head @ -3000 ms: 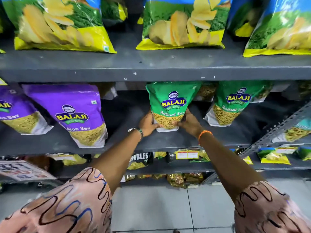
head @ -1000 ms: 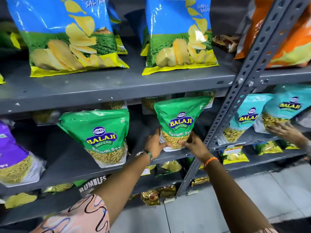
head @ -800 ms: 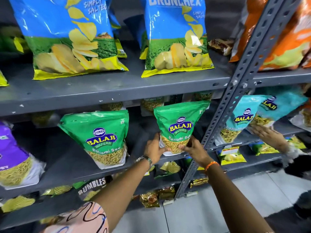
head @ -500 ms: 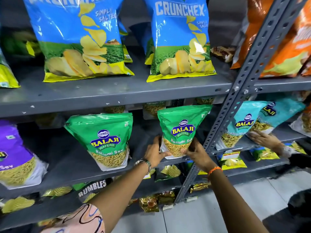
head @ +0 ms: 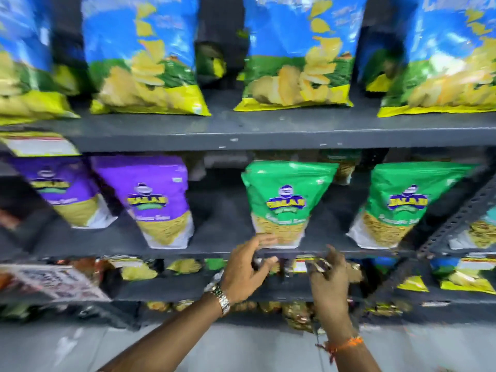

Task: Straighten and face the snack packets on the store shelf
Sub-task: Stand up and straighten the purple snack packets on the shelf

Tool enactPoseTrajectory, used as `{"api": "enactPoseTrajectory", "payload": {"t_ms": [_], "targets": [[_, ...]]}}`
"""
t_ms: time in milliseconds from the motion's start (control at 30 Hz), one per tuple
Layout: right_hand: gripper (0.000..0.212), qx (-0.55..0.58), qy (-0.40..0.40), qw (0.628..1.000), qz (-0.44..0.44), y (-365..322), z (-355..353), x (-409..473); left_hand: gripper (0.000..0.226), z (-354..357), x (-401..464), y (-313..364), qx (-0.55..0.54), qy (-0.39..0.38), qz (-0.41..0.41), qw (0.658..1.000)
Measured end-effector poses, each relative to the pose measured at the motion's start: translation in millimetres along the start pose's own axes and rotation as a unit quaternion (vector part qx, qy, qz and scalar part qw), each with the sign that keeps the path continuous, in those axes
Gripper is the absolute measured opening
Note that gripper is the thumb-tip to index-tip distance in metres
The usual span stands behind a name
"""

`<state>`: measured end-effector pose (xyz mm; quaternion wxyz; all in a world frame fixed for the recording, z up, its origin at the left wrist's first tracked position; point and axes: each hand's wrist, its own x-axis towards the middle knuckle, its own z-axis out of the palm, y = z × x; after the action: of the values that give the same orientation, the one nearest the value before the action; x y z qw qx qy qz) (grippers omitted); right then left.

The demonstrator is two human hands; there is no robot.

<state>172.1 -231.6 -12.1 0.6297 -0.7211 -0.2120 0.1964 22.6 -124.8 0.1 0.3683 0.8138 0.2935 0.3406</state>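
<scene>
Green and standing upright on the middle shelf (head: pixel 214 253), the nearest snack packet (head: pixel 281 202) is sitting directly above and a little beyond both hands in the head view, its long axis running up and down and its printed face turned outward. The left hand (head: pixel 245 272) is the nearer one: its fingertips (head: pixel 264 241) are reaching up to the packet's lower left corner, though blur is hiding whether they are touching it. That hand is spread loosely with the fingers curled and is holding nothing. The right hand (head: pixel 328 277) is hanging lower, in front of the shelf edge and apart from the packet, fingers half bent and empty as far as the blur allows. A second green packet (head: pixel 397 208) is leaning to the right, and a purple packet (head: pixel 158 200) is standing to the left; judging by position, either could be faced next.
</scene>
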Motion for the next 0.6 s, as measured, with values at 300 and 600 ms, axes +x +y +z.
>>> {"api": "enactPoseTrajectory", "payload": {"t_ms": [300,600], "targets": [[0.046,-0.001,-0.156,0.987,-0.026,-15.3,260.3,-149.9,0.020,-263.2,-107.2,-113.0,-0.001,0.202,-0.053,0.978],[0.033,-0.025,-0.316,0.947,-0.042,-81.7,476.5,-191.4,0.065,-449.4,-54.9,-232.6,-0.141,0.280,-0.253,0.915]]}}
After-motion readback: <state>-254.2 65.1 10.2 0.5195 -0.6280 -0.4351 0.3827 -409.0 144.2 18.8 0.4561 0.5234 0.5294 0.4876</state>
